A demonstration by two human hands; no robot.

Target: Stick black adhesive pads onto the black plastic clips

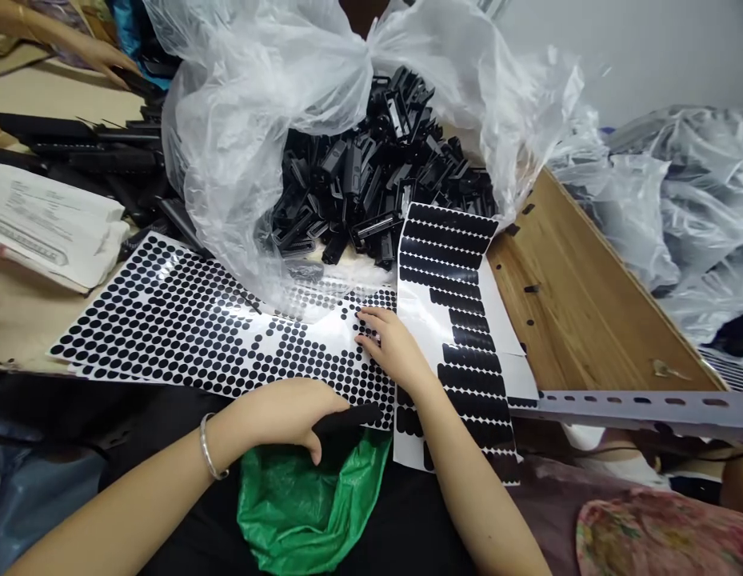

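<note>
My left hand (296, 412), with a silver bangle on the wrist, is closed on a long black plastic part (356, 416). It holds the part above the mouth of a green bag (311, 512). My right hand (389, 344) reaches onto a white sheet of round black stickers (185, 320); its fingers are slightly apart at the dots, and no sticker shows between them. Bare white patches appear where dots are gone. Right of that hand lies a second sheet with rows of black strip-like stickers (473, 352), partly under my right forearm.
Behind the sheets, a clear plastic bag (239, 144) lies open around many black plastic parts (359, 168). A wooden board (557, 296) and a perforated metal rail (623, 402) are at right. Printed papers (47, 216) lie left. Another person's hand (101, 56) touches black parts at upper left.
</note>
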